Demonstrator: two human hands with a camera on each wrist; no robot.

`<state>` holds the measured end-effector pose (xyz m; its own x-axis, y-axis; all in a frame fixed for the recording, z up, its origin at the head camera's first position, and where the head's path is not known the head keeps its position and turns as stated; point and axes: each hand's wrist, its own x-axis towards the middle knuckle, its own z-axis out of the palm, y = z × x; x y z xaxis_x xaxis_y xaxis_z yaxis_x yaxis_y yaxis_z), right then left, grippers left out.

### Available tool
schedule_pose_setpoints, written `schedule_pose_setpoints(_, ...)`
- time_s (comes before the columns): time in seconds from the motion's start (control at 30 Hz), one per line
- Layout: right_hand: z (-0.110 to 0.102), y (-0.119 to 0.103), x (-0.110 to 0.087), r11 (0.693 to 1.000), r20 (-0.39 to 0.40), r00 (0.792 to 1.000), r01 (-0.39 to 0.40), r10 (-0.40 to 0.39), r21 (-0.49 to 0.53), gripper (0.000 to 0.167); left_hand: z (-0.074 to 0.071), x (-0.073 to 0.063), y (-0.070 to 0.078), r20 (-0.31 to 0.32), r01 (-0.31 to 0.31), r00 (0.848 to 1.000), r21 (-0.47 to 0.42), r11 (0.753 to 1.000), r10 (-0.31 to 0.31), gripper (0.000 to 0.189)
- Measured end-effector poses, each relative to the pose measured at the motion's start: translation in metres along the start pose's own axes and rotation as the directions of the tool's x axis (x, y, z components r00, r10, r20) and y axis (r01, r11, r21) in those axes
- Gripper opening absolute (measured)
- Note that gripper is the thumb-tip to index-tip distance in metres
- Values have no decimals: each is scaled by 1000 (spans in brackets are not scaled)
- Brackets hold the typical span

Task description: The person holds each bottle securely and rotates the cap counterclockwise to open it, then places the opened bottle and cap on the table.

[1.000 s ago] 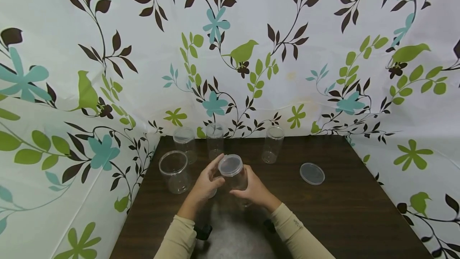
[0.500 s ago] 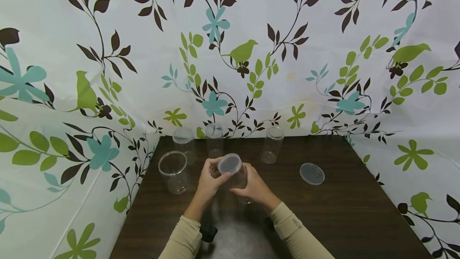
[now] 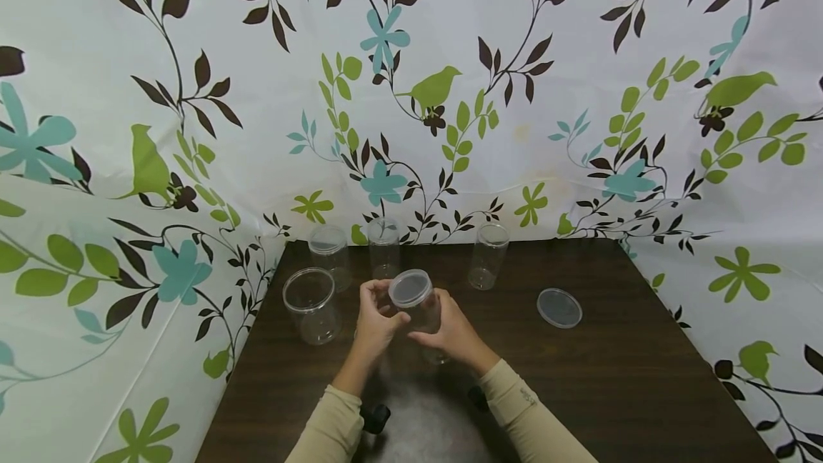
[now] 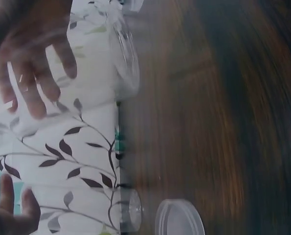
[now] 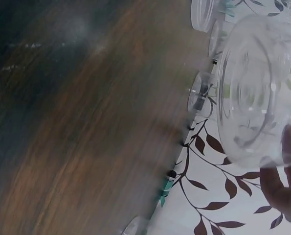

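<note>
Both hands grip one clear jar [image 3: 424, 316] between them: the right hand [image 3: 453, 334] curves round its side from four o'clock, thumb across the front, and the left hand [image 3: 373, 324] closes on its upper part from eight o'clock, fingers behind and thumb just by the rim of the pale round lid [image 3: 410, 288]. Whether that thumb bears on the lid or on the wall below it cannot be told. The jar is near the middle of the head view, lid uppermost, its base towards five o'clock from the lid; the right wrist view shows the ringed underside, lifted off the dark wooden table [image 3: 611, 377]. Around the held jar, clockwise, a slim jar [image 3: 489, 257] stands at two o'clock near the far edge, and a loose lid [image 3: 559, 308] lies flat at three o'clock, well apart from the hands. A wide jar [image 3: 315, 309] stands at nine o'clock, a capped jar [image 3: 330, 257] behind it at ten, and a narrow jar [image 3: 384, 252] at eleven. Beige sleeves [image 3: 534, 409] reach in from five and seven o'clock, and a patterned sheet [image 3: 514, 156] with leaves, flowers and green birds hangs at twelve
</note>
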<state>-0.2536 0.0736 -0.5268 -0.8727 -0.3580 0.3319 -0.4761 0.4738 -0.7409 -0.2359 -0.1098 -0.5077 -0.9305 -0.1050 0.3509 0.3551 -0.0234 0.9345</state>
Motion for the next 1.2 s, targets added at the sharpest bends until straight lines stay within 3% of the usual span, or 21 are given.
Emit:
schedule_pose_setpoints(0.17,-8,2,-1,990,68,997,-45,36,137,84,-13,3,-4,120,-5,993,-73,997,13,110)
schedule_pose_setpoints(0.33,-16,3,-2,988,174,985,-37,11,148,87,-25,8,-4,262,7,965,-56,998,8,108)
schedule_pose_setpoints(0.47,-19,3,-3,985,235,972,-31,-10,168,87,-30,9,0,339,75,939,-62,995,-50,87)
schedule_pose_setpoints(0.57,-19,3,-3,983,243,970,-29,-16,180,86,-30,8,3,346,130,933,-69,989,-99,70)
schedule_pose_setpoints(0.67,-17,3,-4,981,228,973,-27,-19,194,85,-26,7,5,310,146,943,-46,988,-124,60)
schedule_pose_setpoints(0.77,-12,4,-3,986,183,983,-15,-16,165,85,-18,5,8,231,154,963,-33,988,-142,56)
schedule_pose_setpoints(0.93,-4,1,-3,1000,52,999,14,-13,-21,86,-2,1,11,56,146,987,23,989,-148,60)
schedule_pose_setpoints(1.07,1,-3,-3,993,-11,1000,-5,3,-115,88,4,-2,11,-52,137,990,118,983,-132,66)
schedule_pose_setpoints(1.2,0,-4,-3,994,-30,999,-36,33,-104,88,3,-4,10,-87,139,988,174,975,-125,75)
